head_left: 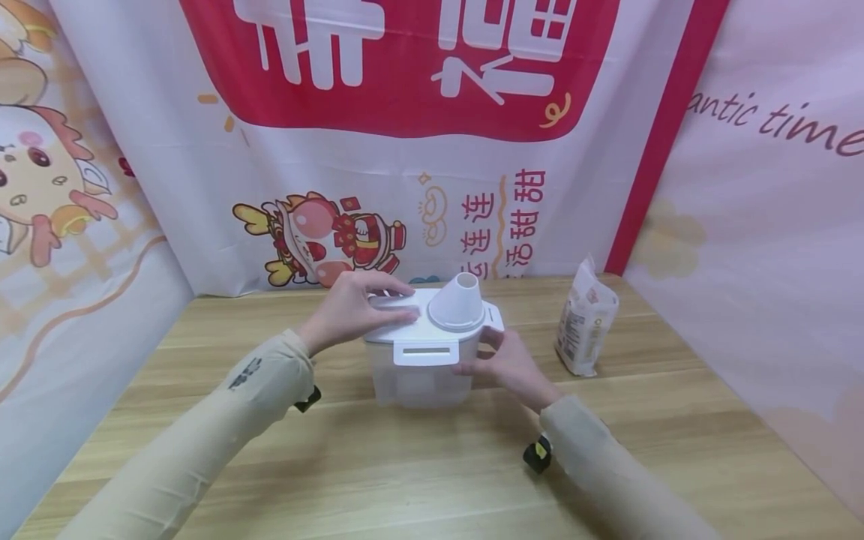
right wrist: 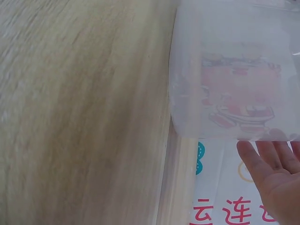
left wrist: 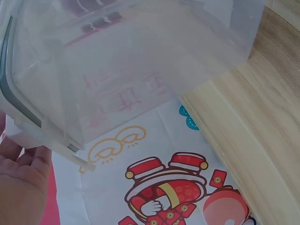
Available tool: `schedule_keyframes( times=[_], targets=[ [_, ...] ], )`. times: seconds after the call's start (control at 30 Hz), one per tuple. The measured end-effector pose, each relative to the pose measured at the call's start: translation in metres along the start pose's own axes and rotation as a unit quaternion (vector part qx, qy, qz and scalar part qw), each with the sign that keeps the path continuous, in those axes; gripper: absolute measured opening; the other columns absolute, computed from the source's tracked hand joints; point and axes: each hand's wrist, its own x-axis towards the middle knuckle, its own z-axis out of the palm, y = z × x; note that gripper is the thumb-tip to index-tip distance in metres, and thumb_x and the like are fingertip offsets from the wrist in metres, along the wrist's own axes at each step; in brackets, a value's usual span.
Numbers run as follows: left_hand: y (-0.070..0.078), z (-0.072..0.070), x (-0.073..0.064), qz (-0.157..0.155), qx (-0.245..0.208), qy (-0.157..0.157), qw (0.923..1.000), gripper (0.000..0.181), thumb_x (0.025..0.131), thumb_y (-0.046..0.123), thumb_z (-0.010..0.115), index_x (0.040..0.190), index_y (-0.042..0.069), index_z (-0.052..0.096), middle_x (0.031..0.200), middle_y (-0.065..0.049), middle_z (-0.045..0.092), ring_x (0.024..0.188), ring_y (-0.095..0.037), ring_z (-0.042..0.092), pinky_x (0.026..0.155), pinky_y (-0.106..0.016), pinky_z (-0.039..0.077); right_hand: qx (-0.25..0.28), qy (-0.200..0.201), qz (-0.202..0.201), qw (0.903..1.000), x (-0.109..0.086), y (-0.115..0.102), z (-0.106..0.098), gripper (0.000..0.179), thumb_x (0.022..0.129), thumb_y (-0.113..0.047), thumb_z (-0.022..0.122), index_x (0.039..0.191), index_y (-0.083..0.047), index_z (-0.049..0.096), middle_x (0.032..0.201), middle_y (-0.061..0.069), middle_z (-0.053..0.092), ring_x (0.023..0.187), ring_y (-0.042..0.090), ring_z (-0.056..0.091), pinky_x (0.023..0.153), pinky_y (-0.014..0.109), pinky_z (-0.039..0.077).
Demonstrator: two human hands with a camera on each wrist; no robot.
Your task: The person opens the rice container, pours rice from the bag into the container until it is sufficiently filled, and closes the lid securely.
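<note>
A translucent plastic storage container (head_left: 421,386) stands on the wooden table in the head view. Its white lid (head_left: 413,324) carries a cone-shaped spout (head_left: 459,304) on the right and clip handles at the front and right. My left hand (head_left: 354,309) grips the lid's left part, thumb towards the front and fingers behind. In the left wrist view, curled fingers (left wrist: 35,161) meet the white lid beside the clear wall. Low at the container's right end, my right hand (head_left: 514,369) holds its side, thumb near the front corner. The right wrist view shows those fingertips against the translucent wall (right wrist: 234,93).
To the right stands a white plastic packet (head_left: 587,322) with printed text, its top crumpled. The wooden table (head_left: 405,480) meets a printed cloth (head_left: 432,210) behind, and further cloth hangs along both sides.
</note>
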Motion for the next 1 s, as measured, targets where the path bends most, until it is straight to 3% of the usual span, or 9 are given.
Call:
schedule_keyframes(
  times=[0.3, 0.63, 1.0],
  targets=[
    [-0.0009, 0.0006, 0.0013, 0.011, -0.033, 0.031, 0.9989, 0.026, 0.079, 0.030, 0.085, 0.100, 0.017, 0.079, 0.095, 0.012, 0.073, 0.090, -0.008, 0.066, 0.083, -0.037, 0.054, -0.011, 0.005, 0.010, 0.9999, 0.0001, -0.0006, -0.0004, 0.092, 0.056, -0.030, 0.096, 0.137, -0.022, 0.052, 0.136, -0.001, 0.056, 0.126, 0.026, 0.050, 0.097, 0.045, 0.049],
    [-0.0008, -0.0005, 0.0014, -0.010, -0.030, 0.017, 0.9993, 0.026, 0.081, 0.028, 0.084, 0.103, 0.015, 0.079, 0.096, 0.010, 0.073, 0.093, -0.008, 0.066, 0.092, -0.040, 0.051, -0.008, 0.002, 0.020, 0.9998, 0.0002, -0.0003, -0.0003, 0.093, 0.056, -0.030, 0.096, 0.137, -0.021, 0.052, 0.139, 0.003, 0.053, 0.125, 0.030, 0.052, 0.095, 0.045, 0.050],
    [0.0021, -0.0012, 0.0014, -0.020, -0.024, -0.001, 0.9995, 0.022, 0.082, 0.027, 0.082, 0.102, 0.018, 0.079, 0.097, 0.010, 0.073, 0.092, -0.009, 0.065, 0.086, -0.037, 0.052, -0.009, -0.001, 0.005, 0.9999, -0.0003, 0.0013, -0.0013, 0.090, 0.056, -0.030, 0.097, 0.135, -0.019, 0.056, 0.138, 0.004, 0.055, 0.124, 0.030, 0.052, 0.098, 0.046, 0.048]
  ],
)
